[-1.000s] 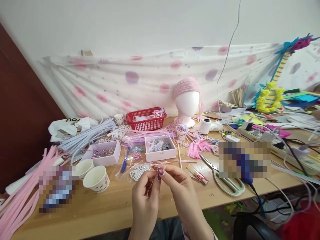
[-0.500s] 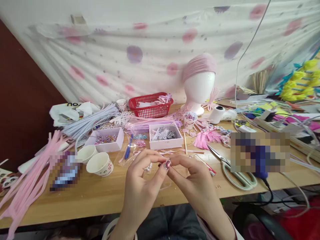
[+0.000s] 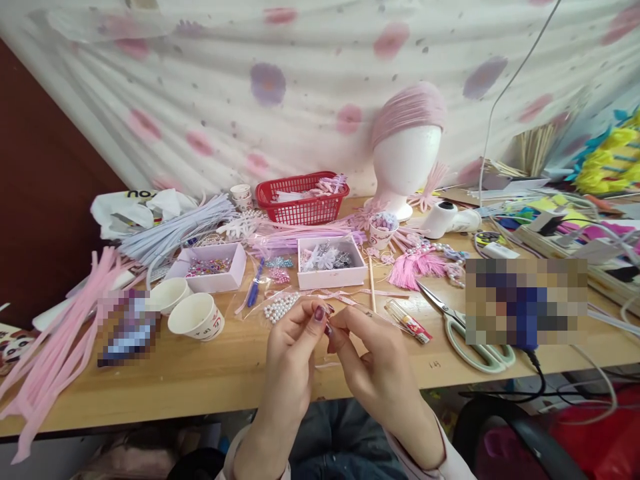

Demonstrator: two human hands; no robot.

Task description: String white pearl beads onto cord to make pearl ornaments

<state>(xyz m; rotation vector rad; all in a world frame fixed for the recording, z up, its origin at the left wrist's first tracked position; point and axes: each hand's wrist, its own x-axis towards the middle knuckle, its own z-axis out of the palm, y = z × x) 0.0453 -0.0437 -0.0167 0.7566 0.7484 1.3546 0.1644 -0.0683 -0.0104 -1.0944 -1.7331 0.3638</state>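
Backdrop: white sheet with pink and purple flower prints, draped on the wall behind the light wooden counter. White smooth mannequin head with pink wrap stands upright at the back, likely parked out of the work zone. Left hand and right hand meet over the front edge, close to the body; probably for steadiness and a close view. Both curled, thumb and index tips nearly closed in a pinch on the same bit. Red plastic mesh basket sits back too, left of the mannequin head. Steel scissors with pale green handles lie flat at right, handles toward the front, handy for a quick grab. White shallow cardboard box just beyond the hands, pale trimmings inside; low walls presumably stop small stuff scattering. Round white pearl beads spread just beside the left hand, easy to pick from. Smallest: tiny pale piece between the fingertips, above the counter. Mostly covered by fingers; shape and material can't be told.
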